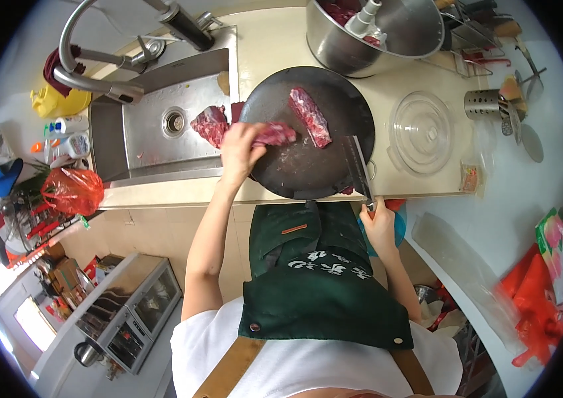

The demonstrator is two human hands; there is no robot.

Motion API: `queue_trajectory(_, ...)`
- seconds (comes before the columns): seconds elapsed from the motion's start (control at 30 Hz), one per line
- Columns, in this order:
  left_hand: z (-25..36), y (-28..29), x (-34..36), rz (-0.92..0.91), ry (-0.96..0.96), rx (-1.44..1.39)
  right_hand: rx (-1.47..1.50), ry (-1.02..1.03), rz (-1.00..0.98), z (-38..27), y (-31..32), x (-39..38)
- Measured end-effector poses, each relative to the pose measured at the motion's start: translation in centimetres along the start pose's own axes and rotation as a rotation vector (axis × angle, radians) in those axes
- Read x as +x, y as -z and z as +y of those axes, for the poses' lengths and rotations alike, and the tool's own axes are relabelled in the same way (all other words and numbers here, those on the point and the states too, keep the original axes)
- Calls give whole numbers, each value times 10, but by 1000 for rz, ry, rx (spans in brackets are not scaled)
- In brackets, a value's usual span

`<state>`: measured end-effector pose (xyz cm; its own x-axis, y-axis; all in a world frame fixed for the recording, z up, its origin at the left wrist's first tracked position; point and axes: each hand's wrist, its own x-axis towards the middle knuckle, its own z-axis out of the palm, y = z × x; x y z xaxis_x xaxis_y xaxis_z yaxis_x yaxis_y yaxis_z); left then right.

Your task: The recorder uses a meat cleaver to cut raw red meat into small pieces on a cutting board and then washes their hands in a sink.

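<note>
A round dark cutting board (pixel 281 174) lies on the counter in front of me. At its left edge my left hand (pixel 239 151) grips a piece of raw red meat (pixel 275 134), slightly blurred. Past that hand, toward the sink, a further chunk of red meat (pixel 209 125) shows; whether the two are joined is hidden. Another long strip of meat (pixel 309 117) rests alone near the board's middle. My right hand (pixel 378 222) is closed around the handle of a cleaver (pixel 357 166), its blade over the board's right edge.
A steel sink (pixel 152 142) with a faucet (pixel 99 85) lies left of the board. Behind it stands a large steel pot (pixel 334 50) holding meat and a white part. To the right are a clear plastic lid (pixel 422 132) and a perforated utensil holder (pixel 481 104).
</note>
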<state>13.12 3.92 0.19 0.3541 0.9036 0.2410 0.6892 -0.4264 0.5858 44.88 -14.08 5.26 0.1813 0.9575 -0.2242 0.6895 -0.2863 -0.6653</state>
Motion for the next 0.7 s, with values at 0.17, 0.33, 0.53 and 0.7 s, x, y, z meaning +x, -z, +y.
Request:
queue_trajectory(0.17,6,13,68,267,86,-164,11,-74,39,13,4,-5)
queue_trajectory(0.33,4,-27,130,-59,-185,193,30,-68,34,9,8,-8)
queue_trajectory(0.53,32,-37,118,-444,-609,296,33,-144,82,25,12,-18)
queue_trajectory(0.7,33,-41,110,-621,-451,345,66,-130,40,15,13,-12)
